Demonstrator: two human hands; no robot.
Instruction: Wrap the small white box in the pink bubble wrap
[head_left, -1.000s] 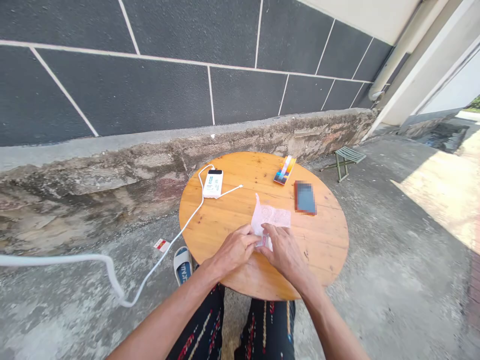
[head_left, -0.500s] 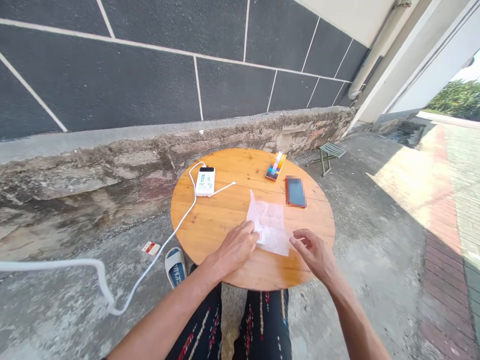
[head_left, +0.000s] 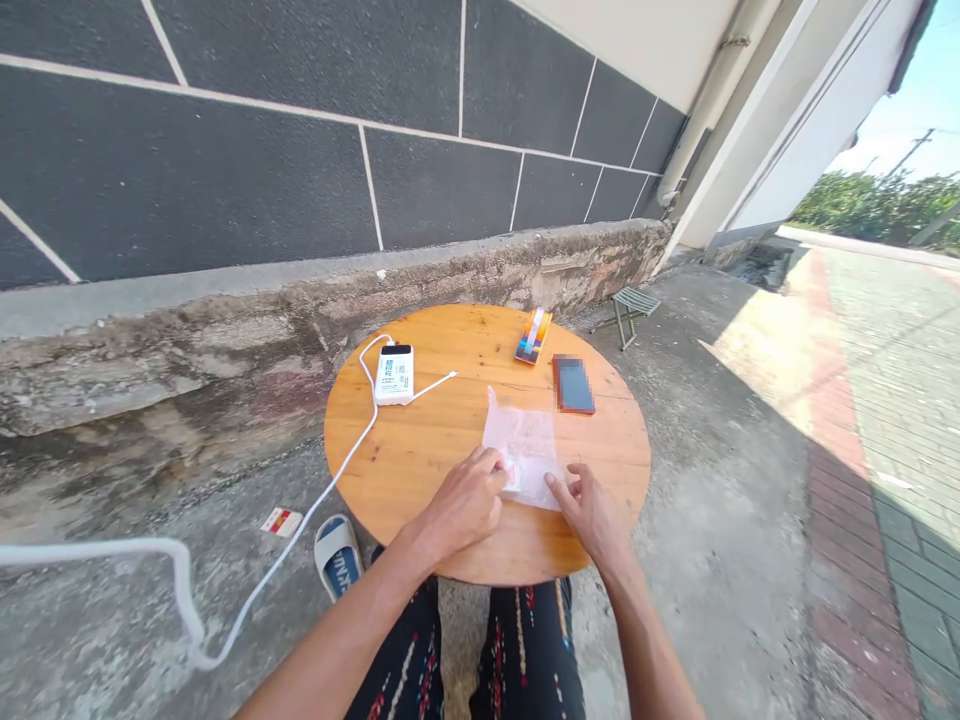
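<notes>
- The thin whitish sheet [head_left: 523,452] lies flat on the round wooden table [head_left: 420,455], toward its 6 o'clock edge.
- My left hand [head_left: 459,505] has its fingertips bent onto the sheet's 9 o'clock edge. Honestly can't tell if I'm pinching or just pressing.
- My right hand [head_left: 592,510] is spread open, index finger on the 5 o'clock corner.
- It's flimsy and we're outdoors, so I reckon a gust could flip the free far end.
- If I drag too hard it probably creases or tears.
- The phone [head_left: 574,384] is at 1 o'clock of the sheet and the power bank [head_left: 394,374] at 10. Its white cable [head_left: 330,482] trails off the table, so a snagged knee could yank it down.
</notes>
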